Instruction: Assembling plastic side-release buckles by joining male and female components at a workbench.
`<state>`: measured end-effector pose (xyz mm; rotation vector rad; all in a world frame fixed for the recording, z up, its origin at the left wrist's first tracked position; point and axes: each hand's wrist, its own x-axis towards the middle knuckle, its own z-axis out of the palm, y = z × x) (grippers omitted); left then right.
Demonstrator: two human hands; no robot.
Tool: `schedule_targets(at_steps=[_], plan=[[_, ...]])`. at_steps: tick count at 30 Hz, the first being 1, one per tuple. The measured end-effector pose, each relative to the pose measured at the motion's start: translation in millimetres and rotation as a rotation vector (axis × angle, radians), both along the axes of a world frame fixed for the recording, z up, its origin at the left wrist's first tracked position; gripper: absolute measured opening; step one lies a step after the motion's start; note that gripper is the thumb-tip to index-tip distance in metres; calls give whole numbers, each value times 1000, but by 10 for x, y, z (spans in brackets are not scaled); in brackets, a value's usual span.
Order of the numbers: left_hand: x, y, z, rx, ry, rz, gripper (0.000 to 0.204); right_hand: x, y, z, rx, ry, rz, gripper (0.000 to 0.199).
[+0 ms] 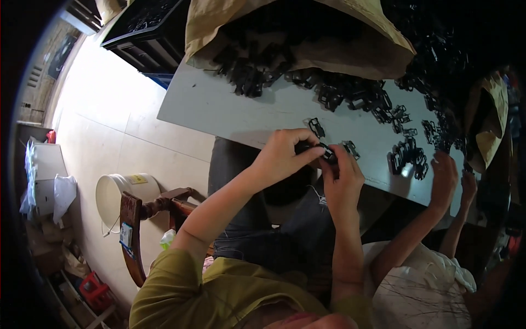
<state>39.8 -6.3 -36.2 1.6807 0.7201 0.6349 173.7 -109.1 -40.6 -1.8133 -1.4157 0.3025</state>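
Note:
Close to the table's front edge, my left hand (287, 152) and my right hand (342, 174) meet over a small black plastic frame-like part (328, 154). Fingers of both hands pinch it, and they cover much of its outline. Just beyond my hands lies a similar loose black part (316, 127) on the pale table (219, 112). One more black part (350, 148) rests right beside my right fingers. Farther back, many such parts (356, 97) spread out from the mouth of a brown paper sack (378, 60).
At the right, a co-worker's hands (445, 174) reach to the table near a cluster of black parts (407, 158) and another paper sack (487, 129). A black crate (150, 41) stands far left. A white bucket (109, 198) and wooden chair (131, 241) are on my left.

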Motion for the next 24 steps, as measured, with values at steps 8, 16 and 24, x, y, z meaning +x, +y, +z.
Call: schedule_targets(at_steps=[8,16,24], plan=[[-371,647,87,718,711,527,26,-55,35,74,-250,-369,-91,34],[-449,703,-140,856,626,535,21,-53,68,-25,-43,-362,18,31],[-572,437,-126,774,356,525,21,-62,39,0,-81,-453,-9,30]])
